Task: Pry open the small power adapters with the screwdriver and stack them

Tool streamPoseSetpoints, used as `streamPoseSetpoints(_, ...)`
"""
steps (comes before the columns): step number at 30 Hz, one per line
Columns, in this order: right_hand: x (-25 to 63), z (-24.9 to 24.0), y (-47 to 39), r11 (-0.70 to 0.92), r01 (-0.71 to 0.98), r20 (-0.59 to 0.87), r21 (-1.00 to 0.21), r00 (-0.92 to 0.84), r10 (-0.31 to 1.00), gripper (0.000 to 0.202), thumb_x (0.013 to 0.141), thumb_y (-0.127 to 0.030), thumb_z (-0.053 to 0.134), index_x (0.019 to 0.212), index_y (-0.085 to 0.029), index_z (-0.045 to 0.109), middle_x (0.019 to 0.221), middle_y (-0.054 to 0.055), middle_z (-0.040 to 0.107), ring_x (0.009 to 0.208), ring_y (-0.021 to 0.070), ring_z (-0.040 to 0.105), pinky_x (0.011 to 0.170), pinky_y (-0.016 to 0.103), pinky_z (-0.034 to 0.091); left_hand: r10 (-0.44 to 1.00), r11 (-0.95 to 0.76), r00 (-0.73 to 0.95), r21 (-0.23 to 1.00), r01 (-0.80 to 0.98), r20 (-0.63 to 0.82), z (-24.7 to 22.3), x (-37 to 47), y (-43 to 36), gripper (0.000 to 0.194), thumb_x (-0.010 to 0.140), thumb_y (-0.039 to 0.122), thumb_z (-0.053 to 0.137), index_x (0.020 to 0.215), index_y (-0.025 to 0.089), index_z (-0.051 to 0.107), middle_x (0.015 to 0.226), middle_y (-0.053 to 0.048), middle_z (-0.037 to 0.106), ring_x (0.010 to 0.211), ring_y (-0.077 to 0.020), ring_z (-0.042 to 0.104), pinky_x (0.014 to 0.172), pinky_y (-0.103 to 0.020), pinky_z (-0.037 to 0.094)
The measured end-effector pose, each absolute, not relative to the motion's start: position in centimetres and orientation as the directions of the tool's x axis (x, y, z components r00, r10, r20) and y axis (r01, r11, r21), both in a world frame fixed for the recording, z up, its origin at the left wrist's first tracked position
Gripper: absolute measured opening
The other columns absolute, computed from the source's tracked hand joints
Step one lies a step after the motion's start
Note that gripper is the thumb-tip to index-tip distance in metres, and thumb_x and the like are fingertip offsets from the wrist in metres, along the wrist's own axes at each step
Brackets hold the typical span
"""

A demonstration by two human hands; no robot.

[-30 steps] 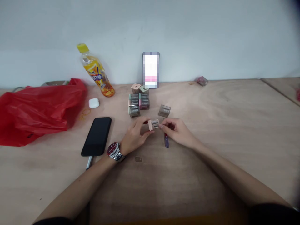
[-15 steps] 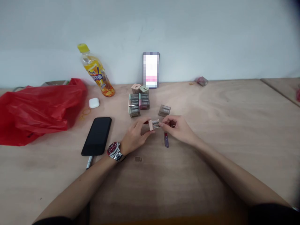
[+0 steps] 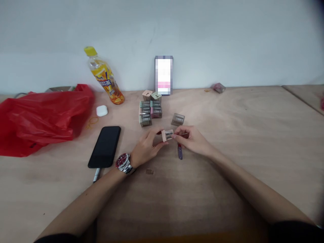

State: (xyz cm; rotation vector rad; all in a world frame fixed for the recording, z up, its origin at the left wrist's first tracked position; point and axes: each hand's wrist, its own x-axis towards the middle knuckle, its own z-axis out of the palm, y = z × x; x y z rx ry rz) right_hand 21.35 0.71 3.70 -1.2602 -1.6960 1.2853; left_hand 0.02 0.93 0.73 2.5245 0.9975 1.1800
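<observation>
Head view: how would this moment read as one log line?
left hand: holds pink sharpener; right hand: touches its other end; beyond: smoky cover, grouped sharpeners; near right hand: red-purple tool

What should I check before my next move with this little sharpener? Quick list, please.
1. Left hand has a grip on the peach sharpener: ok, between thumb and finger.
2. Right hand gripping it too: cannot tell; the fingertips are at its far end.
3. Blades sitting straight: cannot tell, too small.
4. Grey see-through box within reach: ok, just beyond the right hand.
5. Purple tool fully in sight: not ok, partly hidden by the right hand.
</observation>
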Motion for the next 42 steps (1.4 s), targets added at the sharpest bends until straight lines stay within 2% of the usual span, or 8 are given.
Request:
streamPoseSetpoints(9, 22.0, 4.9, 1.0, 0.133, 0.356, 0.001, -0.925, -0.348, 0.938, 0.031, 0.09, -0.044, 0.053, 0.086, -0.015, 0.065, 0.063, -0.001, 0.057, 0.049, 0.0097, 0.049, 0.048, 0.024, 0.038, 0.692, -0.718, 0.412, 0.505, 0.479, 0.593, 0.9, 0.0, 0.8, 0.044, 0.084, 0.027, 0.069, 0.123, 0.018, 0.05, 0.112, -0.01, 0.064, 0.101, -0.0205, 0.066, 0.089, -0.037, 0.056)
streamPoseSetpoints(13, 23.9, 5.1, 1.3, 0.465, 0.605, 0.182, -0.646, -0.469, 0.864, 0.022, 0.088, -0.024, 0.052, 0.103, -0.017, 0.067, 0.085, 0.005, 0.065, 0.063, 0.013, 0.055, 0.057, 0.026, 0.042, 0.796, -0.605, 0.292, 0.697, 0.385, 0.53, 1.1, 0.0, 1.1, 0.041, 0.081, 0.025, 0.071, 0.117, 0.017, 0.053, 0.11, -0.01, 0.064, 0.098, -0.0202, 0.066, 0.089, -0.036, 0.056)
streamPoseSetpoints(17, 24.6, 4.4, 1.3, 0.682, 0.689, 0.164, -0.247, -0.664, 0.73, 0.04, 0.077, -0.005, 0.051, 0.111, -0.02, 0.065, 0.119, 0.011, 0.06, 0.079, 0.0171, 0.061, 0.062, 0.027, 0.041, 0.869, -0.491, 0.23, 0.817, 0.303, 0.438, 1.0, -0.1, 1.5, 0.038, 0.081, 0.026, 0.071, 0.113, 0.017, 0.053, 0.11, -0.01, 0.064, 0.098, -0.0194, 0.066, 0.09, -0.035, 0.056)
streamPoseSetpoints(24, 23.7, 4.5, 1.3, 0.804, 0.59, 0.097, -0.075, -0.798, 0.595, 0.018, 0.088, -0.008, 0.05, 0.087, -0.017, 0.066, 0.091, 0.007, 0.066, 0.078, 0.0187, 0.061, 0.069, 0.031, 0.044, 0.871, -0.489, 0.231, 0.813, 0.318, 0.434, 1.0, 0.0, 1.5, 0.039, 0.079, 0.026, 0.072, 0.113, 0.017, 0.055, 0.108, -0.009, 0.064, 0.096, -0.0194, 0.066, 0.088, -0.034, 0.056)
streamPoseSetpoints(31, 24.4, 3.6, 1.1, 0.796, 0.546, 0.26, -0.261, -0.754, 0.603, 0.022, 0.091, -0.018, 0.046, 0.078, -0.019, 0.063, 0.08, 0.006, 0.063, 0.066, 0.0163, 0.057, 0.063, 0.031, 0.046, 0.88, -0.475, 0.183, 0.81, 0.344, 0.438, 0.9, 0.0, 1.6, 0.037, 0.08, 0.028, 0.072, 0.111, 0.018, 0.055, 0.107, -0.009, 0.064, 0.096, -0.0197, 0.066, 0.088, -0.035, 0.057)
streamPoseSetpoints(36, 23.7, 2.5, 0.4, 0.589, 0.44, 0.457, -0.678, -0.376, 0.806, 0.006, 0.085, -0.025, 0.06, 0.085, -0.02, 0.063, 0.086, 0.007, 0.067, 0.075, 0.0185, 0.066, 0.066, 0.033, 0.055, 0.893, -0.45, 0.16, 0.819, 0.356, 0.421, 0.8, 0.0, 1.7, 0.037, 0.08, 0.028, 0.072, 0.111, 0.018, 0.055, 0.108, -0.009, 0.065, 0.096, -0.0199, 0.067, 0.088, -0.036, 0.056)
streamPoseSetpoints(39, 22.4, 1.9, 0.0, 0.352, 0.204, 0.3, -0.913, -0.247, 0.921, 0.011, 0.085, -0.029, 0.061, 0.084, -0.018, 0.06, 0.085, 0.007, 0.066, 0.071, 0.0182, 0.07, 0.063, 0.032, 0.059, 0.897, -0.442, 0.166, 0.824, 0.356, 0.41, 0.7, -0.1, 1.8, 0.037, 0.08, 0.028, 0.072, 0.111, 0.018, 0.055, 0.108, -0.009, 0.065, 0.097, -0.0199, 0.067, 0.089, -0.036, 0.057)
streamPoseSetpoints(42, 21.6, 1.4, 0.1, 0.209, 0.092, 0.18, -0.974, -0.25, 0.951, 0.02, 0.082, -0.036, 0.065, 0.082, -0.017, 0.058, 0.08, 0.006, 0.067, 0.071, 0.0194, 0.072, 0.067, 0.034, 0.061, 0.894, -0.449, 0.175, 0.819, 0.356, 0.414, 0.7, 0.0, 1.8, 0.037, 0.08, 0.028, 0.072, 0.111, 0.018, 0.054, 0.107, -0.009, 0.065, 0.097, -0.0199, 0.067, 0.088, -0.035, 0.057)
